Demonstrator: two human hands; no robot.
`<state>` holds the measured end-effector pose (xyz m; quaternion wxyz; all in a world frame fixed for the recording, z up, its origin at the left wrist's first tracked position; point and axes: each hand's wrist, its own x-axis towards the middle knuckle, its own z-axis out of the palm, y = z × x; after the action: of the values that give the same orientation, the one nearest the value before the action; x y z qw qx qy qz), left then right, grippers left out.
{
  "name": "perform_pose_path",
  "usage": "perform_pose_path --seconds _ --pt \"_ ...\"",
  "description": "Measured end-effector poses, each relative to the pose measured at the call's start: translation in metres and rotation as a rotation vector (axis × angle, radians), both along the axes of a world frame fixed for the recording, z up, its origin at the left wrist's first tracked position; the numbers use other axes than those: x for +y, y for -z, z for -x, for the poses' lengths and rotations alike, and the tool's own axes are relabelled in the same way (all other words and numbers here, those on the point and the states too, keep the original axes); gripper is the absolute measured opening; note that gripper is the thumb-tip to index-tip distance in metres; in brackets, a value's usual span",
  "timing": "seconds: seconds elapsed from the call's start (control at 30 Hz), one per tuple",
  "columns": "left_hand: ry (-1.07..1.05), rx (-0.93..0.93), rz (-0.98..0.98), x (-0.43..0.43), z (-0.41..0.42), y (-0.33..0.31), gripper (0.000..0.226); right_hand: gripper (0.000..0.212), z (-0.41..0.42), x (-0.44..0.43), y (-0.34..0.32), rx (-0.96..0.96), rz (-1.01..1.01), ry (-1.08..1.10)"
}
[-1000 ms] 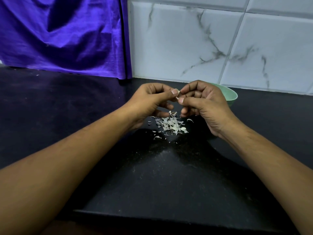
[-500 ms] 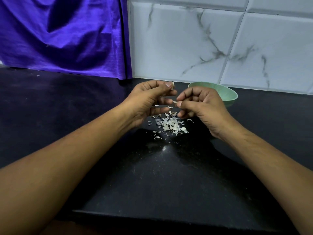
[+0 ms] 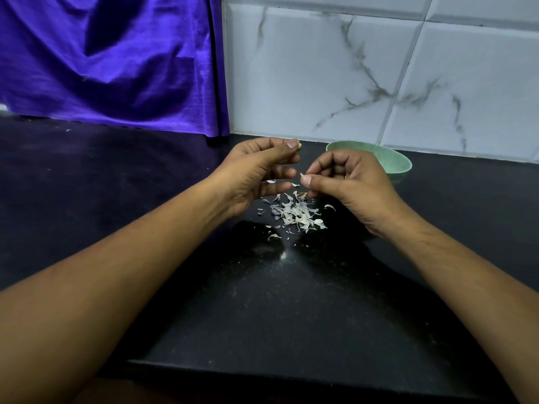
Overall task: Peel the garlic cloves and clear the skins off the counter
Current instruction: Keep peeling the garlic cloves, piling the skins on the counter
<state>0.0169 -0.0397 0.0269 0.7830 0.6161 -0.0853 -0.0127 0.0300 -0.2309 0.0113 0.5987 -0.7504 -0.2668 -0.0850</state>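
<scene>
While left hand (image 3: 256,170) pinches clove (image 3: 299,146), tip pointing right

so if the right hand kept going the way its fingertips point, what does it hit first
Most likely the left hand: the right hand, pinching a skin flake, points leftward at that hand's lower fingers. The gap looks small, though depth is unclear from one view.

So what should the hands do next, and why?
Probably the right hand should drop the skin flake it pinches onto the skins pile right below. The left hand holds the garlic clove well apart from it, so that flake looks torn free.
</scene>
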Motion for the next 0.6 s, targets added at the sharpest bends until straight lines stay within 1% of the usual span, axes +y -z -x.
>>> perform_pose_path --seconds 0.13,0.2,0.23,0.3,0.37,0.43,0.5,0.57,0.6 --pt "0.013 0.006 0.003 0.0007 0.0 -0.0004 0.013 0.006 -0.0008 -0.0012 -0.0008 -0.044 0.048 -0.004" --pt "0.017 0.01 0.012 0.0011 -0.0002 -0.0007 0.011 0.017 -0.0026 -0.0008 0.001 -0.031 0.063 -0.013" --pt "0.019 0.012 0.017 0.0011 -0.0003 -0.0006 0.009 0.019 -0.0038 -0.001 0.0025 -0.028 0.071 -0.026" --pt "0.021 0.013 0.023 0.0014 -0.0006 -0.0006 0.007 0.014 -0.0039 0.0003 0.0038 -0.038 0.094 -0.037" --pt "0.024 0.009 0.015 0.0017 -0.001 -0.0006 0.009 0.002 -0.0032 -0.0007 0.0027 -0.069 0.094 -0.012" --pt "0.032 0.002 -0.005 0.0017 -0.0012 -0.0006 0.011 0.01 -0.0032 -0.0018 0.0008 -0.144 0.079 0.051" --pt "0.042 -0.007 -0.033 0.0017 -0.001 0.0 0.013 0.007 -0.003 -0.0036 -0.0023 -0.164 0.02 0.06" --pt "0.057 -0.013 -0.073 0.0011 -0.0002 0.0013 0.014 0.025 -0.0015 -0.0039 -0.0037 -0.148 -0.017 0.034" --pt "0.065 -0.015 -0.094 0.0009 0.0002 0.002 0.014 0.03 -0.0006 -0.0035 -0.0036 -0.16 -0.007 0.017"
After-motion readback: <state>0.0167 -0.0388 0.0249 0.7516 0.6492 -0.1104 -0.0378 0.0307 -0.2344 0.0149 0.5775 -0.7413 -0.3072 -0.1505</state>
